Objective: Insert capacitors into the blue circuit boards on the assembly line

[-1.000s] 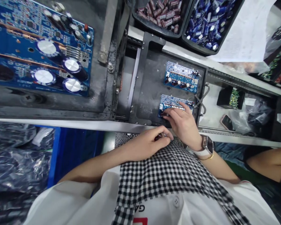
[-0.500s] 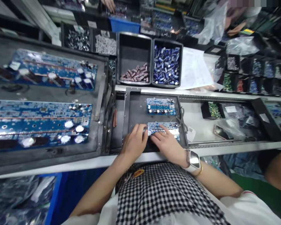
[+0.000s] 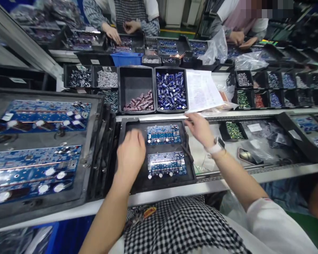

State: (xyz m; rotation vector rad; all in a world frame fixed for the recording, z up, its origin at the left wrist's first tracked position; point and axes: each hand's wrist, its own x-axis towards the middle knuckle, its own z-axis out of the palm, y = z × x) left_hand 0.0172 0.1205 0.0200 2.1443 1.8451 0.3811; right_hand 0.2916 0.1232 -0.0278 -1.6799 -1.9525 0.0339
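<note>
The black tray (image 3: 144,182) lies flat on the bench, right in front of the person. Two blue boards lie in it, one nearer the person (image 3: 166,164) and one farther back (image 3: 164,135), with a gap between them. Little round parts stick out along the near side of each.

The left hand (image 3: 131,150) is over the left side of the tray, with its fingers bent. It is blurry, so I cannot tell if it holds the edge. The right hand (image 3: 200,128) is at the far right corner, its fingers and thumb close to the rim — I cannot tell if they touch it. A watch (image 3: 219,143) is on that wrist.

Behind the tray, one bin (image 3: 136,79) has brown parts (image 3: 140,102) and the next one has blue parts (image 3: 171,90). A white paper (image 3: 204,90) lies beside them. To the right are a small box of green bits (image 3: 233,130) and a phone (image 3: 247,156). A bigger tray (image 3: 23,213) with more blue boards sits on the left.
</note>
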